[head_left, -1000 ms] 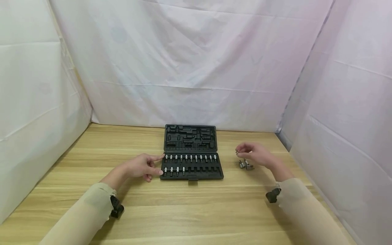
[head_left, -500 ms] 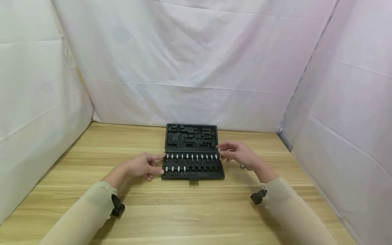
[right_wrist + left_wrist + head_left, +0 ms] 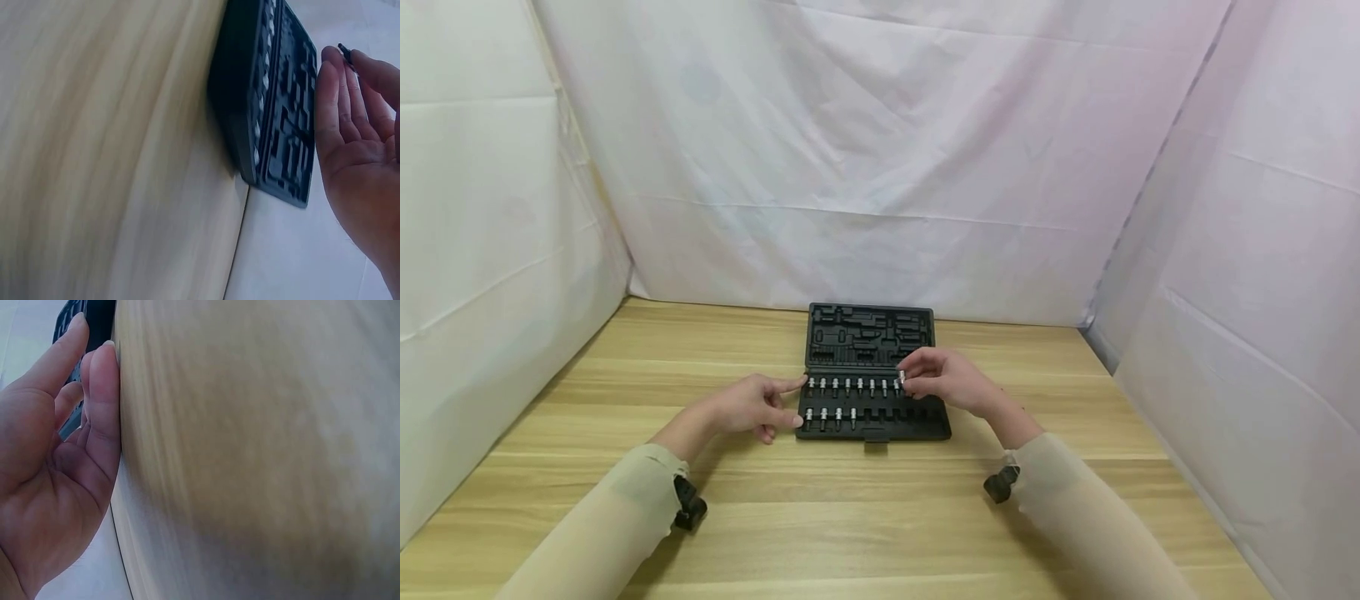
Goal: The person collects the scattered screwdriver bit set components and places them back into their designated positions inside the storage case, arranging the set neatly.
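Note:
On the wooden table a black socket-set case point(image 3: 874, 402) lies open, its moulded lid point(image 3: 872, 335) leaned back. Silver bit sockets stand in a full-looking back row, partly covered by my right hand, and several fill the left of the front row. My right hand point(image 3: 951, 382) pinches a bit socket point(image 3: 902, 377) between thumb and fingertips above the case's right half; its dark tip pokes out in the right wrist view. My left hand point(image 3: 752, 408) touches the case's left edge, index finger and thumb extended and spread, the remaining fingers bent loosely under.
White cloth walls point(image 3: 865, 167) enclose the table point(image 3: 850, 517) at the back and both sides. The front row's right slots are bare. My right forearm point(image 3: 1075, 500) hides the spot where loose sockets lay. A black wrist camera point(image 3: 1002, 483) sits at my right cuff.
My right hand has carried the bit socket leftward from the loose pile on the right, over the case's edge to above its rows. My left hand has stayed at the case.

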A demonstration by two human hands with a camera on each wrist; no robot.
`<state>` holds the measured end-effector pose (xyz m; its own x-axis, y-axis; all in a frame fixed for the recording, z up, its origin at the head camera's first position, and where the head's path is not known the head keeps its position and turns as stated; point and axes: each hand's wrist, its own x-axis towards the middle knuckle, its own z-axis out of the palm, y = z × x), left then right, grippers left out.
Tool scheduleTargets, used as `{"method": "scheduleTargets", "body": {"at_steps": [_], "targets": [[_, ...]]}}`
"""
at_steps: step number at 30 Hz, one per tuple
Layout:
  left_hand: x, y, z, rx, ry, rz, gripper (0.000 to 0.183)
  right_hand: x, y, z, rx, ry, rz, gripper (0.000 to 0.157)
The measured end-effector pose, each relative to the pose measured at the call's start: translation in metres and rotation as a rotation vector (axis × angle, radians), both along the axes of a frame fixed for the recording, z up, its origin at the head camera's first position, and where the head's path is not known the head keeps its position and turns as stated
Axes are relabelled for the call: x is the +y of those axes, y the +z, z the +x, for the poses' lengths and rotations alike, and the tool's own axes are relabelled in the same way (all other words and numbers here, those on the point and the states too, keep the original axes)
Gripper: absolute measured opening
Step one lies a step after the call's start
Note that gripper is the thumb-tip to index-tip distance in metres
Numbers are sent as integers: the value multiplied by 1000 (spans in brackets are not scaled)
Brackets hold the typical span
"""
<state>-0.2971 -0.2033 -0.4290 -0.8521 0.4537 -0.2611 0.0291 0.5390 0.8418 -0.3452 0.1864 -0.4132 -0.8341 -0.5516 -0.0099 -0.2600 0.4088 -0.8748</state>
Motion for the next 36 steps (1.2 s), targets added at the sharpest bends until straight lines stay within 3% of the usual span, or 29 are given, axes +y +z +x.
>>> {"method": "scheduleTargets", "body": {"at_steps": [17,28,36], "targets": [[-1,1,0,6,-11,-5,89,-53,-15,-2,39,95,182,15],[0,2,0,3,-6,-6,88,-56,-15,-2,24,89,252,14],[0,1,0,3,-10,-8,90,-54,-15,-1,25,144,261,14]]}}
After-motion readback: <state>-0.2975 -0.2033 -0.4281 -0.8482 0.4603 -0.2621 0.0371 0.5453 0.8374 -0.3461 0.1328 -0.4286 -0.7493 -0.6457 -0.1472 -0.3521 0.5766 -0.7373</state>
